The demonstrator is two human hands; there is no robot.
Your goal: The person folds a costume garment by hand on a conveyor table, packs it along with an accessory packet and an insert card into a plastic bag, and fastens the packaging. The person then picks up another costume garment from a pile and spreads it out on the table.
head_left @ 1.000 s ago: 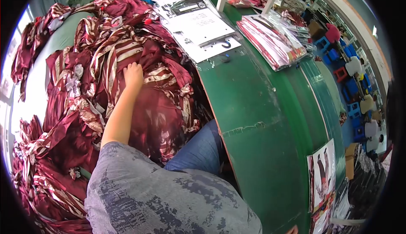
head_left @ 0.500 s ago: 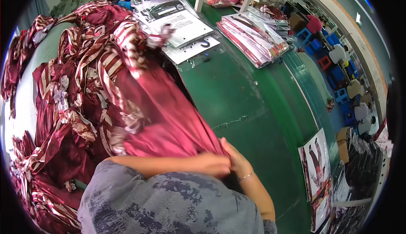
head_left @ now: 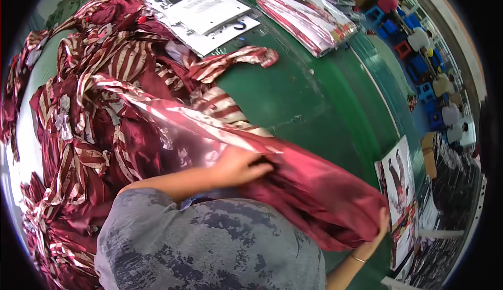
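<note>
A shiny dark red satin garment (head_left: 325, 185) with red-and-cream striped parts stretches across my front, from the heap on the left out over the green table. My left hand (head_left: 238, 167), slightly blurred, has its fingers curled on the garment near its middle. At the garment's far right end, my right hand (head_left: 381, 230) grips the edge, its fingers partly hidden by the cloth. A striped strip (head_left: 236, 62) of the same cloth lies on the table beyond my left hand.
A large heap of red and striped garments (head_left: 94, 127) covers the left side. Bagged white sheets (head_left: 209, 7) and packed garments (head_left: 306, 17) lie at the back of the green table (head_left: 335, 117). Printed packs (head_left: 401, 185) stand at the right edge. People sit beyond, among stools (head_left: 402, 49).
My right hand has moved far to the right, drawing the garment out across the table. My left hand has shifted left and up along it. A striped strip now lies on the table.
</note>
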